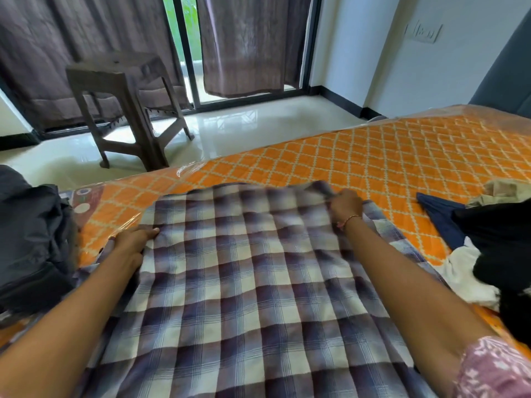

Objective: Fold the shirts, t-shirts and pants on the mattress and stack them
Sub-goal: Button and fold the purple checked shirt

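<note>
1 plaid shirt (pixel 247 271) lies spread on the orange mattress (pixel 373 165), its long axis running from the person outward, with the right hand (pixel 346 206) pinching a bunch of cloth at the far right corner and the left hand (pixel 133 241) pressing flat, fingers straight, on the nearer left edge. Any fold inward would likely start from the right hand's side, where the cloth is already gathered. Unfolded clothes wait in 2 places: a dark grey garment (pixel 31 239) at left and a mixed pile (pixel 488 239) at right, its count unclear.

My orange quilted mattress (pixel 359 165), wrapped in clear plastic, runs across the frame's middle. Flat on it at lower centre lies the checked shirt (pixel 244 282). At the left edge sits a dark grey bundle (pixel 31 239); at the right edge a heap of clothes (pixel 494 239), black, navy, white and beige.
</note>
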Available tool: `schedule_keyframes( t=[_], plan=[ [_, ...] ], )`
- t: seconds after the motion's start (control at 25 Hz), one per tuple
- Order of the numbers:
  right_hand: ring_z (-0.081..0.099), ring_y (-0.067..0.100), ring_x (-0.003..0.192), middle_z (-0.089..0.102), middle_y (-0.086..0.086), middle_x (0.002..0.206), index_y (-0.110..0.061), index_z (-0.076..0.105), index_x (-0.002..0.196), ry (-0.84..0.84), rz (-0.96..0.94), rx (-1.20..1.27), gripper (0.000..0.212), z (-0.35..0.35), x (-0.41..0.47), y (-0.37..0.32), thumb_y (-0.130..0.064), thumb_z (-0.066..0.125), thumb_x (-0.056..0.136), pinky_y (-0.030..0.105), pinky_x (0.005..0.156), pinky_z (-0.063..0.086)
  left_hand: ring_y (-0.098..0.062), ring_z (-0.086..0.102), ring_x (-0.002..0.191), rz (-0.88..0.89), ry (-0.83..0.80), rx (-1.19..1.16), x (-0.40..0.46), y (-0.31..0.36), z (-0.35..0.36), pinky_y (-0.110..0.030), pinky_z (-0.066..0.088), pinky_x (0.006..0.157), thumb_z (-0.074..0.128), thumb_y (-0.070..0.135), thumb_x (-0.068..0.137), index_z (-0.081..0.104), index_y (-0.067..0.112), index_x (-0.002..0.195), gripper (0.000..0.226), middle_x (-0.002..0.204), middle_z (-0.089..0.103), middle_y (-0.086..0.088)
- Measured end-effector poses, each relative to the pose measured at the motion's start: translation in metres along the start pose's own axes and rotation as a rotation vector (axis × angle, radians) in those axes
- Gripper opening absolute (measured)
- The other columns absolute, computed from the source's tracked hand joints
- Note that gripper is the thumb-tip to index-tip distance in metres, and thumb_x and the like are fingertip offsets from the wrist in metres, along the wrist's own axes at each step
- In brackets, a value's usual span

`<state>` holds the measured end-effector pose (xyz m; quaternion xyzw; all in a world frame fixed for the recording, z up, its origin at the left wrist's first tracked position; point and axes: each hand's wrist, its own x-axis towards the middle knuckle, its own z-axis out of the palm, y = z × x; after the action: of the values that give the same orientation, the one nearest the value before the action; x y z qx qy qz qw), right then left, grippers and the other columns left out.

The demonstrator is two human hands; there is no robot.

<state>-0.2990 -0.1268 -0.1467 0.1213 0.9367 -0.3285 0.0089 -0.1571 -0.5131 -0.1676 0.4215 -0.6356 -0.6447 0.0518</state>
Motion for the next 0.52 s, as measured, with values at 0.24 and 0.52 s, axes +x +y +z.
schedule_keyframes(
  t=[0.24,0.52],
  plan=[
    [0.057,0.027,0.078,0.061,0.015,0.098,-0.005,0.057,0.106,-0.553,0.421,0.642,0.061,-0.044,-0.017,0.025,-0.061,0.038,0.093,0.038,0.065,0.046,-0.04,0.039,0.125,0.597,0.518,0.794,-0.041,0.003,0.056,-0.054,0.031,0.1,0.054,0.023,0.09,0.047,0.007,0.131,0.044,0.136,0.042,-0.024],
    [0.063,0.031,0.097,0.067,0.016,0.103,-0.005,0.064,0.108,-0.822,0.347,0.402,0.022,-0.051,-0.069,0.071,-0.018,0.064,0.089,0.048,0.088,0.051,-0.017,-0.002,0.148,0.944,-0.302,1.289,-0.136,-0.072,0.185,-0.056,-0.003,0.115,-0.02,0.088,0.058,0.012,0.032,0.151,0.114,0.161,0.002,0.0]
  ],
)
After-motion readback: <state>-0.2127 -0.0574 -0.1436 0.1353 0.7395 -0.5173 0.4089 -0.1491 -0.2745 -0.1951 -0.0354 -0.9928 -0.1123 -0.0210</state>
